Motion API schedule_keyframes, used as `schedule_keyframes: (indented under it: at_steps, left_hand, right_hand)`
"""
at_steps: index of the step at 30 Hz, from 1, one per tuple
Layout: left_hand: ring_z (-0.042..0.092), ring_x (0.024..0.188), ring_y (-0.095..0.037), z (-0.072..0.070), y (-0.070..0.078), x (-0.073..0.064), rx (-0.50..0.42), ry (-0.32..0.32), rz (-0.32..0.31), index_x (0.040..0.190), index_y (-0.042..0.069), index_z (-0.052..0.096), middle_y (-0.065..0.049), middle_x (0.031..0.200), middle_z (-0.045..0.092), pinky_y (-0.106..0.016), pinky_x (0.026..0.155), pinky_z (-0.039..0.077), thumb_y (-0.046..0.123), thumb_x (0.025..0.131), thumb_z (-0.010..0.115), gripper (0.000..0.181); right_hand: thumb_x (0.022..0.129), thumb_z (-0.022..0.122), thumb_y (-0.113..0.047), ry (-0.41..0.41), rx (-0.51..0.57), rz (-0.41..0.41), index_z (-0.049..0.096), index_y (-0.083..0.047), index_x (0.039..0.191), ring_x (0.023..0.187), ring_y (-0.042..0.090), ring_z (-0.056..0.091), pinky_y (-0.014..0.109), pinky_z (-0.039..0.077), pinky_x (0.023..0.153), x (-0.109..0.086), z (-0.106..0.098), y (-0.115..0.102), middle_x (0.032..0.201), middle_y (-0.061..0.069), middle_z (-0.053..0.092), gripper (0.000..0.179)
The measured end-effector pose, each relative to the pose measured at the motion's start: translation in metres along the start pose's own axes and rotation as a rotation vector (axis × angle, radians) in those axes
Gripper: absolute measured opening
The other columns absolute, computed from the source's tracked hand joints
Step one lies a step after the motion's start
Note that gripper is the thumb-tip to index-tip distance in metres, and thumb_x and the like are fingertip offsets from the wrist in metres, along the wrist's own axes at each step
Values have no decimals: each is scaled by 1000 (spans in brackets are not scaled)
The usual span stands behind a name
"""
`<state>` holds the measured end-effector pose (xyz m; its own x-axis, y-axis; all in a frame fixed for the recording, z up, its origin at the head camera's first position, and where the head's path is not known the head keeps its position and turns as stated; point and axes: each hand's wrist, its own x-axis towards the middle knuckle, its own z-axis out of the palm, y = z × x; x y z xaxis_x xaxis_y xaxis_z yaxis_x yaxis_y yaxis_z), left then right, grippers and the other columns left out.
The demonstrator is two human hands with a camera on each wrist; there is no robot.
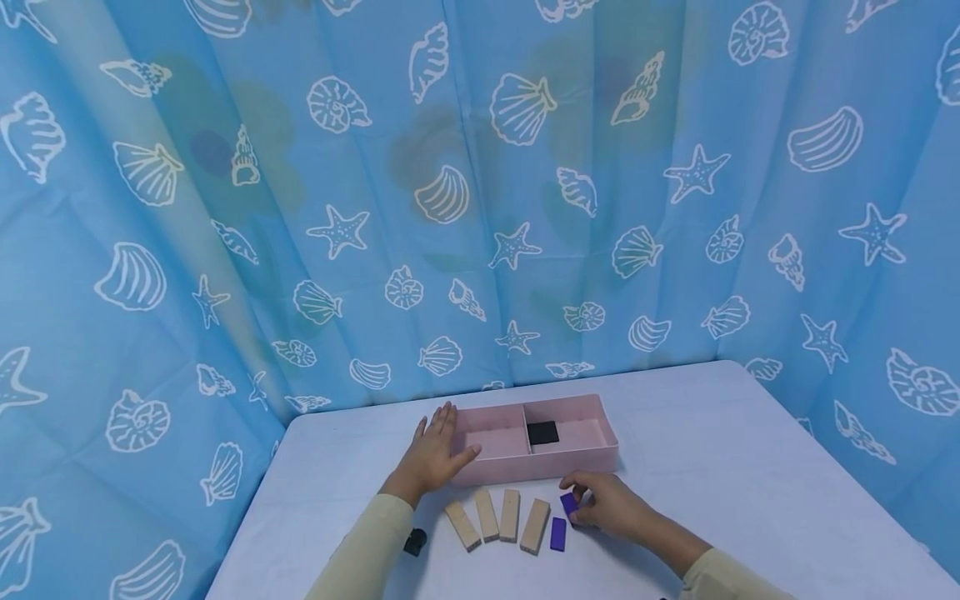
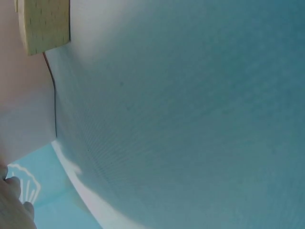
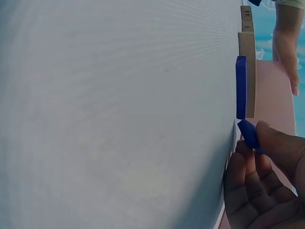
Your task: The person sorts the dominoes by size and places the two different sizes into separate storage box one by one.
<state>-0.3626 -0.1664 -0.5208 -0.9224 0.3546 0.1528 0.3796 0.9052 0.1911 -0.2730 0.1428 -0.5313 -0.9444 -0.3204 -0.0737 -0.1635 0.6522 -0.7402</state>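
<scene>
A pink two-compartment box (image 1: pixel 536 468) stands on the table, and my left hand (image 1: pixel 431 457) rests at its left end with fingers extended. My right hand (image 1: pixel 613 504) pinches a small purple block (image 1: pixel 568 504) between thumb and fingers, just in front of the box; in the right wrist view this block (image 3: pixel 250 135) looks blue and tilted. A second purple block (image 1: pixel 558 534) lies beside it on the table. Left of that, several wooden blocks (image 1: pixel 508 515) lie in a row. A black block (image 1: pixel 543 432) is in the box's right compartment.
Near the left forearm lies a small black object (image 1: pixel 415 542). White cloth covers the table (image 1: pixel 690 433). Behind it and at both sides hangs a blue curtain (image 1: pixel 480 250) with shell and starfish prints.
</scene>
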Motion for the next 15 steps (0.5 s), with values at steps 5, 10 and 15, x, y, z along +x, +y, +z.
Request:
schedule_keyframes:
  at_steps: [5,10,15]
  left_hand:
    - [12,147,-28,-1,0,-1,-2,1,5,156,5,17,-10,161,16,-52,116,9,69,91,38,93]
    - [10,147,-26,-1,0,-1,6,-4,-5,156,6,17,-8,161,14,-51,116,7,72,90,34,94]
    - [13,147,-28,0,0,0,4,4,5,155,5,19,-9,161,16,-52,116,9,72,90,34,95]
  right_hand:
    - [79,78,-4,17,33,10,65,-10,113,77,15,57,29,53,66,0,0,1,88,-2,58,38]
    - [80,75,1,20,96,33,65,-7,115,74,17,58,30,54,63,-1,-2,1,88,0,59,37]
    - [81,75,-1,25,135,48,65,-4,116,76,17,60,30,55,63,-1,-7,-1,90,1,60,36]
